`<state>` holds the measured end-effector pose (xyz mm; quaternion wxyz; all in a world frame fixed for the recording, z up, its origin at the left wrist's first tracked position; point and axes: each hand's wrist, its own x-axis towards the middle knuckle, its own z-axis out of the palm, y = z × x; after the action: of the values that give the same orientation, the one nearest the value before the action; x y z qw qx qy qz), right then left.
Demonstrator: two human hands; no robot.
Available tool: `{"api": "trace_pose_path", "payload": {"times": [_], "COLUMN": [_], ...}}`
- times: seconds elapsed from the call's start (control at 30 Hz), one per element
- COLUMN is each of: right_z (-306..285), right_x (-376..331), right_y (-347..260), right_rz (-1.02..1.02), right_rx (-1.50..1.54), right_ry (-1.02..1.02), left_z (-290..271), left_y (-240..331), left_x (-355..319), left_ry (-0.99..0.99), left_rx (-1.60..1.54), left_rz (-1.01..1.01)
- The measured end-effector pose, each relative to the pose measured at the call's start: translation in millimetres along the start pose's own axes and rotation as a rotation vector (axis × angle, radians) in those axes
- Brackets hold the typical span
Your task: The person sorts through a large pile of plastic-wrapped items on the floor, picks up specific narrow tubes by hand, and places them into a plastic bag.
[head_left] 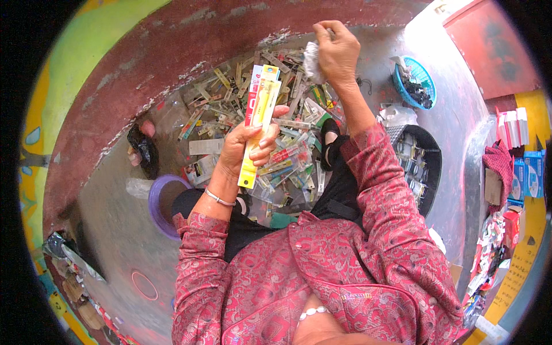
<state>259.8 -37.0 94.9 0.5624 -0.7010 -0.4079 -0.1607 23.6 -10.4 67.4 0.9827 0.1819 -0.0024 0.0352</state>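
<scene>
My left hand (pixel 251 142) is closed around a few narrow flat card strips. In front is a yellow card strip (pixel 260 123) with a pale upper part, and behind it shows the edge of a red-and-white strip (pixel 253 95). Up and to the right, my right hand (pixel 339 53) is curled shut on a crumpled white cloth or plastic (pixel 312 60); which of the two I cannot tell. Beneath both hands, a loose pile of narrow flat packages and strips (pixel 224 118) spreads over the floor between my feet.
A purple basin (pixel 158 215) stands left of my leg, near a black plastic bag (pixel 142 150). To my right are a dark basket (pixel 434 172) holding clear packs and a blue basket (pixel 401 86) with black items. Boxes (pixel 526 175) line the right wall.
</scene>
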Motion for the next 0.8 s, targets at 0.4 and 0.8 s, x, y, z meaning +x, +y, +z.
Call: {"api": "trace_pose_path", "payload": {"times": [0.4,0.8], "right_z": [1.3,7.6], "right_x": [-37.8,-42.8], "right_y": [-41.6,-33.8], "right_rz": [0.094,-0.013], "right_rx": [0.437,0.09], "right_ry": [-0.902,-0.731], "left_z": [-8.8,-4.0], "left_y": [-8.4,-3.7], "left_x": [0.2,4.6], "left_ry": [-0.066,0.41], "left_rx": [-0.016,0.615], "left_rz": [-0.023,-0.021]}}
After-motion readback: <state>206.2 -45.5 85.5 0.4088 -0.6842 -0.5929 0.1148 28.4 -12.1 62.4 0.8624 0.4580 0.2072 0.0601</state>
